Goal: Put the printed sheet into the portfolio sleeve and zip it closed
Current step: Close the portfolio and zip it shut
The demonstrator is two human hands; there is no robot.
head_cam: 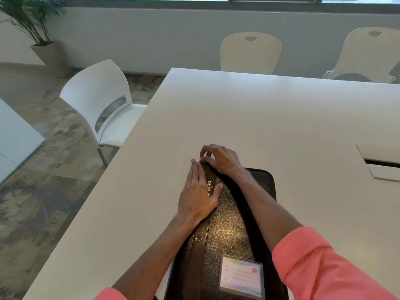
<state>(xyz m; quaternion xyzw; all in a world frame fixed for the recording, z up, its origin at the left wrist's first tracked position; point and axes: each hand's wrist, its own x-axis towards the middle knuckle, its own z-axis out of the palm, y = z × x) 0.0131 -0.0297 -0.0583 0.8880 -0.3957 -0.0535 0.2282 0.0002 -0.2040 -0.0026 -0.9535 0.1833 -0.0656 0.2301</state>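
Two bare forearms enter from the near edge, each ending in a bare hand: left hand (198,194), right hand (219,158). Both arms wear coral-pink sleeves pushed up toward the elbows; the right sleeve (320,265) shows soft folds and a rolled cuff, while the left sleeve (110,295) is barely visible.

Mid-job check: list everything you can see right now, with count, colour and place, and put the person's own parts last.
portfolio: one, black, near table edge, under both hands
label card: one, pale, in window on portfolio's near end
table: one, white, fills centre
cable hatch: one, white, table's right side
chairs: three, one white at left, two cream at far side
potted plant: one, green, far left corner
left hand: flat on portfolio
right hand: fingers pinched at portfolio's far corner
sleeves: pink
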